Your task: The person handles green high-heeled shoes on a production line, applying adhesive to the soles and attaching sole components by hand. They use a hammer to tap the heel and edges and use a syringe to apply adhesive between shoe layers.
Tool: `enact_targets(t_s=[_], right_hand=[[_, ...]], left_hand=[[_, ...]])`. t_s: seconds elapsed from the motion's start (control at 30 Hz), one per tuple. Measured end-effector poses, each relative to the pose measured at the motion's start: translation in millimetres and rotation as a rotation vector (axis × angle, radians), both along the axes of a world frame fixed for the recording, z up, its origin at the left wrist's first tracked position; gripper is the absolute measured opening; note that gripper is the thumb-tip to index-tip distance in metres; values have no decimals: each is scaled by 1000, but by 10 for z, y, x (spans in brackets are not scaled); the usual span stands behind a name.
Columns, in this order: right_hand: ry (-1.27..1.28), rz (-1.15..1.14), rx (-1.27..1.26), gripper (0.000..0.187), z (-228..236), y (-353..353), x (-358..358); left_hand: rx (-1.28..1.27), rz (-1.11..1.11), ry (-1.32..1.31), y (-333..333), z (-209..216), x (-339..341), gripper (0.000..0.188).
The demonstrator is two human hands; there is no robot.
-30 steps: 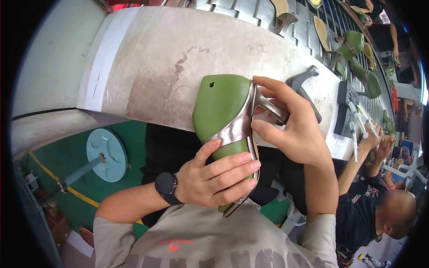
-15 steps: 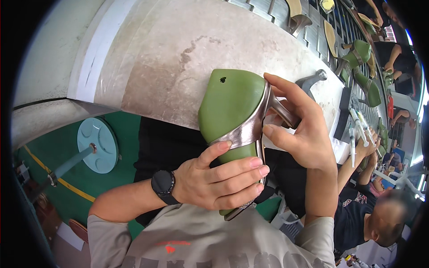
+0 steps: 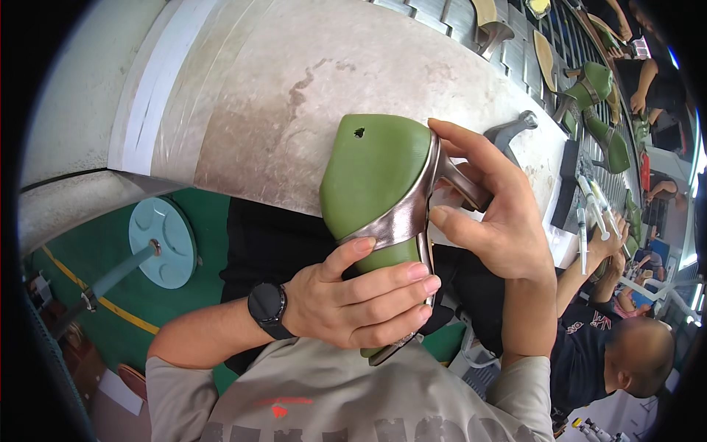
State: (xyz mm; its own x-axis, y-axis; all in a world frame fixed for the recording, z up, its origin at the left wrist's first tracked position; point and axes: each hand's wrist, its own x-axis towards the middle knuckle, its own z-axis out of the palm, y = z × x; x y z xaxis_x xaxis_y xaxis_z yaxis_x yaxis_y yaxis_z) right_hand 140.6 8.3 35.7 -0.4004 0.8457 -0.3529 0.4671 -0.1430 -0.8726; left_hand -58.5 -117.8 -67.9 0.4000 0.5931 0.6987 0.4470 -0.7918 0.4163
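Observation:
I hold a green shoe last (image 3: 372, 169) with a metallic bronze strap (image 3: 398, 221) and a heeled sole fitted on it, heel end up. My left hand (image 3: 361, 295), with a black watch on its wrist, wraps around the toe end from below, thumb on the strap. My right hand (image 3: 493, 214) grips the heel side, fingers curled over the sole edge and the slim heel (image 3: 468, 191). A small hole shows near the top of the last.
A worn grey workbench (image 3: 294, 81) runs ahead. On it lie a grey metal stand (image 3: 515, 129), a black block (image 3: 567, 184) and syringes (image 3: 589, 214). Other green lasted shoes (image 3: 596, 88) stand farther right. A person (image 3: 626, 346) sits to my right. A teal stool base (image 3: 162, 239) is on the green floor.
The shoe and both hands have shifted slightly up and to the right in view; my grip looks the same.

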Motion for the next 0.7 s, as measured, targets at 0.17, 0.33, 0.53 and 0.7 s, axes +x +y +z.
enact_targets(t_s=[0.17, 0.33, 0.53, 0.7], right_hand=[[43, 50, 295, 70, -185, -91, 218], [14, 86, 1299, 25, 201, -726, 263], [344, -369, 1592, 27, 335, -1081, 414], [232, -899, 635, 56, 115, -1198, 1542]], left_hand=[[22, -71, 54, 38, 36, 0, 38], [-70, -122, 316, -136, -147, -36, 44], [64, -22, 172, -34, -65, 424, 73], [52, 0, 200, -30, 81, 631, 74]])
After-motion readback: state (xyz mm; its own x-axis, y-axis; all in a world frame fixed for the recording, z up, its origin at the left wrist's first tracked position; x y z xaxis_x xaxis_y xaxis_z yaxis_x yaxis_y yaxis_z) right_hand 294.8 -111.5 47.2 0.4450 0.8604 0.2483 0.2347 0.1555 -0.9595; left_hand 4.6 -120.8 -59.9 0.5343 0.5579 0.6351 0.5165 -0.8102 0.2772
